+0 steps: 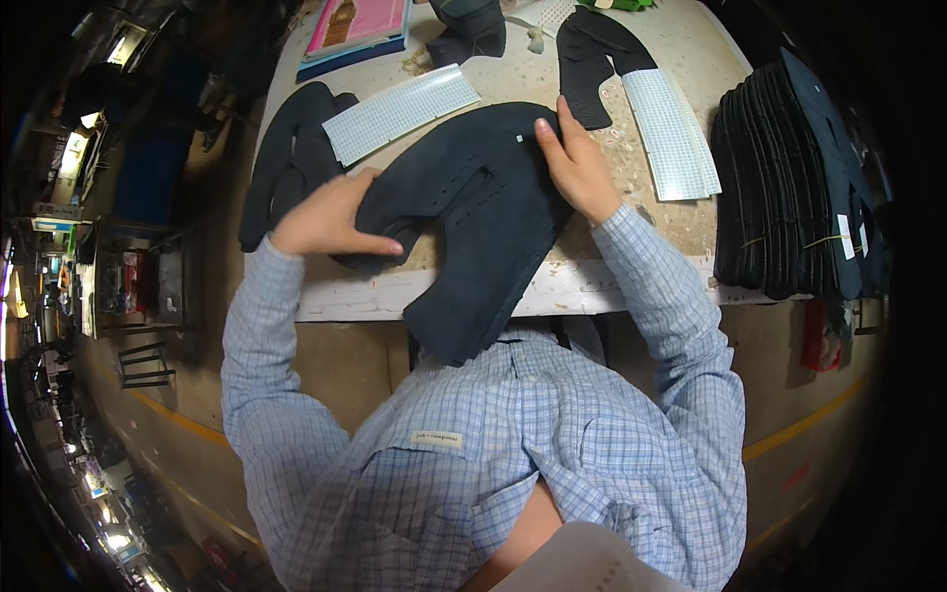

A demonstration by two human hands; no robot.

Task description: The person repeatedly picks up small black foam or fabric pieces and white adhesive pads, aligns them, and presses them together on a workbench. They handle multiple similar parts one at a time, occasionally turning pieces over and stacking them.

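Observation:
A dark navy shoe upper piece [493, 227], curved like a horseshoe with punched eyelet holes round a slit, lies partly over the table's front edge. Several layers seem to sit together along its right side. My left hand [330, 217] is closed round its left arm, thumb on the near side and most fingers hidden. My right hand [580, 163] pinches its upper right edge, thumb near a small white sticker [520, 139] on the piece. Behind it lies a pale sheet of small printed labels [400, 111]; a second label sheet [671, 138] is beyond my right hand.
More dark uppers [296, 148] lie at the left, with another dark upper [592, 59] at the back. A tall tied stack of uppers [779, 187] stands at the table's right edge. A pink book [357, 28] sits on the pale worn table [681, 237].

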